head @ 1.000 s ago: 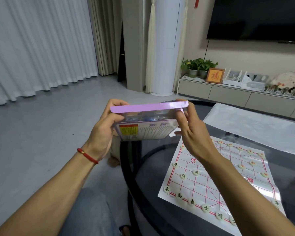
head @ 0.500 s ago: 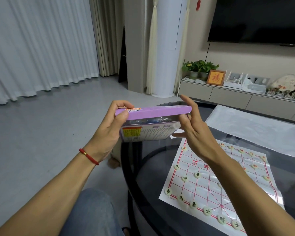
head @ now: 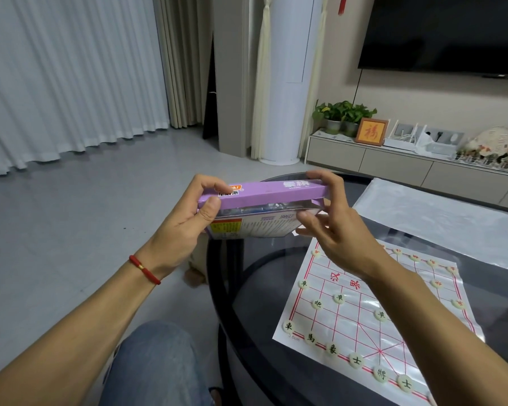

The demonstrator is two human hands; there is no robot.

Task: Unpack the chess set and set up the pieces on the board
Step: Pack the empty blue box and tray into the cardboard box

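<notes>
We have the purple box (head: 261, 194) held up between both hands, off the near-left edge of the table; over the last second its lid face has tipped toward us, so the white characters on top now show, where a second ago we saw only the plain purple edge. The left hand (head: 185, 221) grips the left end, thumb on the front edge and fingers curled over the top; the right hand (head: 332, 227) pinches the right end, fingers over the top and the thumb pressed under the lower tray; half a second ago those right fingers stood straighter at the end wall. Between lid and printed base a gap shows a shiny liner; we judge the box to be closing or being handled as an empty shell, since the pieces already sit in rows on the board.

Below and to the right of our grip lies the paper board (head: 361, 306) with its red grid, flat on the dark glass table (head: 247, 332); pale round pieces (head: 357, 360) line its near edge and far edge, with others on the inner rows; setup looks close to done. Beyond the right hand a clear plastic sheet (head: 440, 212) lies on the glass.

Past the grip we see a grey floor, white curtains (head: 71, 77), a white column unit (head: 288, 77), a low cabinet (head: 393, 162) with plants and a framed picture, and a dark television (head: 446, 33) on the wall.
</notes>
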